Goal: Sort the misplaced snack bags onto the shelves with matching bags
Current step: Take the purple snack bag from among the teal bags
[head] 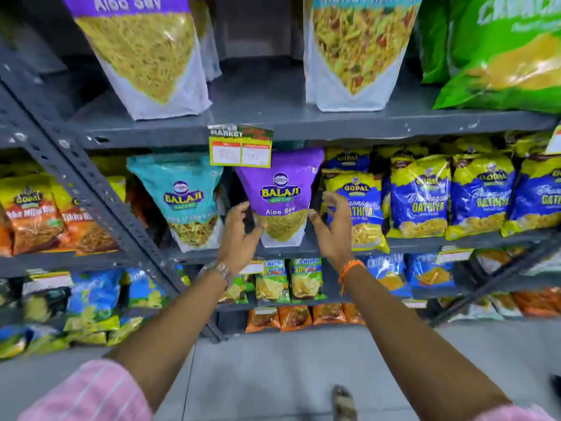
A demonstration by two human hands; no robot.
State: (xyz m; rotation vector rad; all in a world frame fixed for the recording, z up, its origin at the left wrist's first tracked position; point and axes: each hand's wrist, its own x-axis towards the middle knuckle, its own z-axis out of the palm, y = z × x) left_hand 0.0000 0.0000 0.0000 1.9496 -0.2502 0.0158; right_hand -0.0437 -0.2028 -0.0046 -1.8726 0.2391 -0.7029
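Note:
A purple Balaji Aloo Sev bag stands upright on the middle shelf, between a teal Balaji bag and blue-and-yellow Gopal Gathiya bags. My left hand is at the purple bag's lower left edge, fingers spread and curled toward it. At the bag's lower right is my right hand, fingers apart, in front of a Gopal bag. Neither hand grips the bag. A larger purple Aloo Sev bag stands on the top shelf, left of a teal-topped mixture bag.
A yellow price tag hangs from the top shelf edge above the purple bag. Green bags fill the upper right, orange-yellow Gopal bags the left. A slanted grey upright divides the racks. Lower shelves hold small packets; grey floor lies below.

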